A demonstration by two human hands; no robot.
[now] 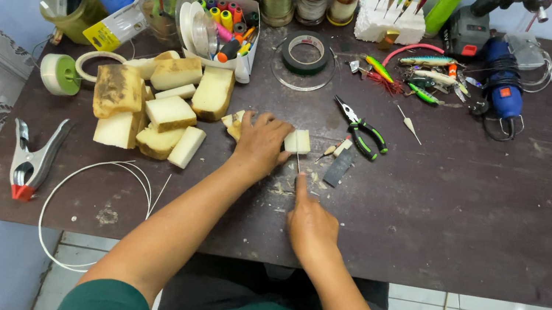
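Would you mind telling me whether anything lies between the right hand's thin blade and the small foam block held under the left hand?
Nothing visible does. The left hand presses the small foam block on the table, and the thin blade in the right hand already reaches its edge. Only crumbs lie nearby.

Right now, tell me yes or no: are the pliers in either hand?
No. The pliers lie on the table, apart from the left hand on a foam block.

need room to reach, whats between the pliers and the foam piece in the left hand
In the head view, between pliers and foam piece: a small pale peg and bare tabletop.
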